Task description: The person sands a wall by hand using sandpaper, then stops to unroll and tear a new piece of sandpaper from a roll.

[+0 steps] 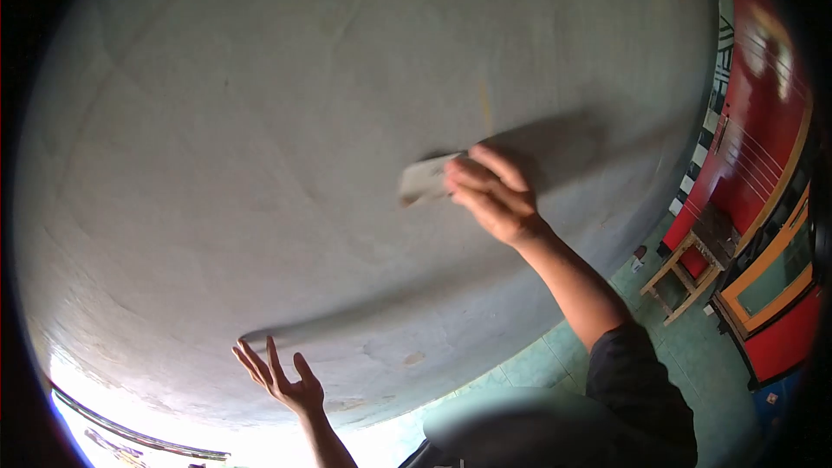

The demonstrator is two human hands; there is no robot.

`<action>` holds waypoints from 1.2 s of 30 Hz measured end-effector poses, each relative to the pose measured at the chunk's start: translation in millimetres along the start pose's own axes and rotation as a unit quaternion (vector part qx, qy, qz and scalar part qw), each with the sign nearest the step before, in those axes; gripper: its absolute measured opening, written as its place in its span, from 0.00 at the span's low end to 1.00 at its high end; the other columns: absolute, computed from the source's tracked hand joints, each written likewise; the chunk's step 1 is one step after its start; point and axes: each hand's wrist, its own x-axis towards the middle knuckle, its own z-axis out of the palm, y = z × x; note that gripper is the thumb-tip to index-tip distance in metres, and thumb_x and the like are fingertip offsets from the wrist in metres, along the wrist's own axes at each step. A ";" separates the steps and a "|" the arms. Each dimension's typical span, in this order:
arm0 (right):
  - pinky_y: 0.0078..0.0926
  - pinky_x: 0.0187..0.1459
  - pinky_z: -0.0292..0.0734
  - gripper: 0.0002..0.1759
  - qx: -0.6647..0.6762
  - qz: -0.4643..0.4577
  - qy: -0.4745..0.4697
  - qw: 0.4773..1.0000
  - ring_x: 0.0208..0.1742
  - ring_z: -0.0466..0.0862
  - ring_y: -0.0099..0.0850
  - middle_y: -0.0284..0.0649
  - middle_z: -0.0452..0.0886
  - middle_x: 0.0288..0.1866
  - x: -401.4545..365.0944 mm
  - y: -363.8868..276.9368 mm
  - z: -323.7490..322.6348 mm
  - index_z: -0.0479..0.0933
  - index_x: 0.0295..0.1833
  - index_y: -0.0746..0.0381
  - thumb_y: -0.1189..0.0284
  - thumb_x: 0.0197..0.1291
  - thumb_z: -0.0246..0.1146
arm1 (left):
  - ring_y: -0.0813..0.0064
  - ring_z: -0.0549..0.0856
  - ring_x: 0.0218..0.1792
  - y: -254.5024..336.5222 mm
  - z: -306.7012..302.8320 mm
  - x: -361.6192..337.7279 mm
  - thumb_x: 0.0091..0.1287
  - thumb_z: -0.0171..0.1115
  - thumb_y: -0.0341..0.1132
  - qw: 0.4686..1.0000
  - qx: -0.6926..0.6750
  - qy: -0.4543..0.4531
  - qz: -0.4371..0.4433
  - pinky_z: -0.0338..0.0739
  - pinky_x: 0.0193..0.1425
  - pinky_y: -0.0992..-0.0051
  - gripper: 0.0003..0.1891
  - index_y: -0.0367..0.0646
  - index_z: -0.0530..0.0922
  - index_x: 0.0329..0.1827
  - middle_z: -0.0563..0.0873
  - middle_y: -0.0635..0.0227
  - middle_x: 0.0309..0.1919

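A large grey wall (pixel 225 147) fills most of the head view, with faint streaks and a few small marks on its surface. Against it, my right hand (pixel 496 192) pinches a flat, pale piece of sandpaper (pixel 425 180) with dark marks on its back. The sheet's far side is hidden. Lower down on the left, my left hand (pixel 286 381) is open with fingers spread, its fingertips at the wall and nothing held.
Green floor tiles (pixel 537 364) run along the wall's foot. To the right stand a wooden stool (pixel 680 282), a red wall (pixel 763 113) and an orange-framed glass panel (pixel 776 273). Bright light comes in at the lower left.
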 end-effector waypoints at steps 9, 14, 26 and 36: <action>0.50 0.74 0.68 0.22 -0.062 0.296 0.097 0.948 0.72 0.77 0.47 0.41 0.84 0.67 -92.0 -18.9 -1.0 0.80 0.65 0.61 0.72 0.67 0.69 | 0.46 0.51 0.84 51.0 7.9 5.4 0.76 0.58 0.54 0.999 0.040 0.005 -0.013 0.49 0.80 0.28 0.29 0.60 0.71 0.78 0.56 0.60 0.85; 0.55 0.78 0.61 0.22 -0.114 0.295 0.095 0.944 0.76 0.73 0.48 0.40 0.81 0.70 -87.1 17.2 -19.2 0.78 0.68 0.62 0.70 0.71 0.65 | 0.46 0.49 0.84 68.5 13.0 13.3 0.76 0.57 0.55 0.999 0.037 0.021 -0.013 0.48 0.80 0.28 0.30 0.60 0.69 0.79 0.54 0.60 0.85; 0.48 0.75 0.64 0.21 -0.037 0.201 0.078 0.976 0.78 0.69 0.49 0.40 0.81 0.71 7.7 24.4 -3.5 0.80 0.68 0.57 0.74 0.69 0.65 | 0.46 0.46 0.85 27.0 20.4 15.2 0.76 0.56 0.60 0.995 0.051 0.069 -0.046 0.46 0.80 0.26 0.31 0.62 0.69 0.79 0.52 0.61 0.86; 0.46 0.73 0.68 0.22 -0.080 0.165 0.089 0.979 0.74 0.73 0.46 0.38 0.84 0.65 20.8 -16.3 18.8 0.81 0.66 0.54 0.71 0.67 0.70 | 0.44 0.47 0.85 -41.8 30.6 20.6 0.74 0.52 0.66 0.987 0.064 0.137 -0.044 0.45 0.80 0.29 0.39 0.57 0.62 0.83 0.51 0.55 0.86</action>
